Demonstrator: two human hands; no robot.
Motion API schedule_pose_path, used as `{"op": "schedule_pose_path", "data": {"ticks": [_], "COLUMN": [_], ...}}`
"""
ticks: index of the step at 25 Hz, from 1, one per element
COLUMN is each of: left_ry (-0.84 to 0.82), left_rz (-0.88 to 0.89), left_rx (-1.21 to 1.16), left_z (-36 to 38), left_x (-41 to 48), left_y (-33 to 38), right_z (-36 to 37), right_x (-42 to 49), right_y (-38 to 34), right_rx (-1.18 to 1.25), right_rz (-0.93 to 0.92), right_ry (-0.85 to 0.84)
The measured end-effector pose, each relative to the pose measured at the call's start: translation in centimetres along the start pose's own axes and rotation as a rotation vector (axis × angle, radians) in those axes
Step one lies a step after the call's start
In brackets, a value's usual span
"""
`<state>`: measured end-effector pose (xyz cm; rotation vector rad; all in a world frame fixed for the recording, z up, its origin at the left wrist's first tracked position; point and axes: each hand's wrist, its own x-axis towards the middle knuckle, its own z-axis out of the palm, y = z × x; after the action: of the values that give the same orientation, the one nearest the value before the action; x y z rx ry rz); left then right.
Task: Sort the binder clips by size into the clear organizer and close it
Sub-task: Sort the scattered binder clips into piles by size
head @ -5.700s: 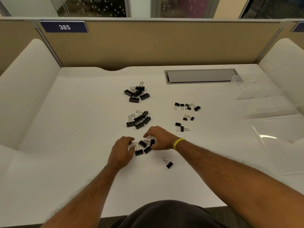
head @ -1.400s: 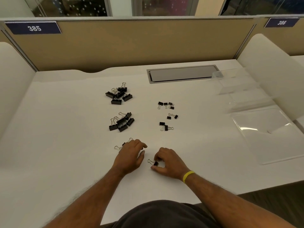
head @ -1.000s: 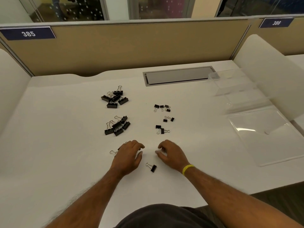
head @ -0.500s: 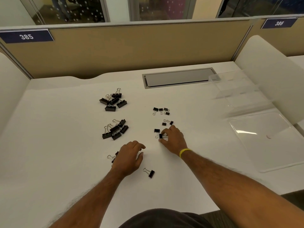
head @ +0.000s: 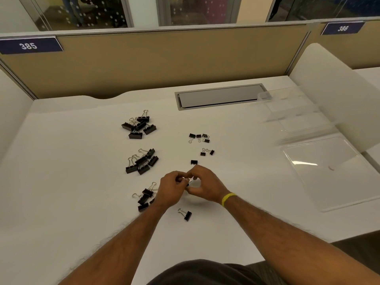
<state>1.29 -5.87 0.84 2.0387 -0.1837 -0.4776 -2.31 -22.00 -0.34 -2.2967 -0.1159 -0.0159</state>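
Black binder clips lie in groups on the white desk point(head: 72, 182): a large-clip pile point(head: 138, 125), a medium pile point(head: 141, 161), and a nearer pile point(head: 145, 197) partly hidden by my left wrist. Small clips point(head: 198, 137) are scattered to the right, and one of them point(head: 194, 162) lies just beyond my fingers. A lone clip point(head: 185, 214) sits nearest me. My left hand point(head: 170, 188) and right hand point(head: 205, 186) meet above the desk, and both pinch a small binder clip point(head: 188, 183) between their fingertips. The clear organizer point(head: 298, 112) stands open at the right, its lid point(head: 329, 171) lying flat.
A grey cable hatch point(head: 220, 96) is set into the desk at the back. Tan partition walls point(head: 164, 58) and white side dividers point(head: 333, 89) enclose the desk. The desk's front edge runs close to my body.
My right hand took a small clip from the desk near the small group and brought it toward me. My left hand rose off the near pile and joined it on the clip.
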Motion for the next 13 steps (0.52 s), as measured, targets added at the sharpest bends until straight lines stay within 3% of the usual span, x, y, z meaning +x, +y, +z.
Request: {"op": "schedule_pose_path", "data": {"ticks": [7,11,13], "left_ry": [0.123,0.139,0.142], "left_rz": [-0.113,-0.113,-0.102], "left_rx": [-0.083,-0.132,-0.141], "left_z": [-1.7,-2.2,-2.4], "left_x": [-0.8,-1.6,-2.0], "left_y": [-1.3,-1.6,-1.7], "right_z": [-1.5,-1.5,-1.4], "right_x": [1.6,2.7,2.7], "right_y": [1.0,1.5,1.9], "right_rx": [-0.167,-0.37,-0.435], "right_rz": [0.072,0.138,0.119], "right_ry": [0.017,-0.207,-0.228]}}
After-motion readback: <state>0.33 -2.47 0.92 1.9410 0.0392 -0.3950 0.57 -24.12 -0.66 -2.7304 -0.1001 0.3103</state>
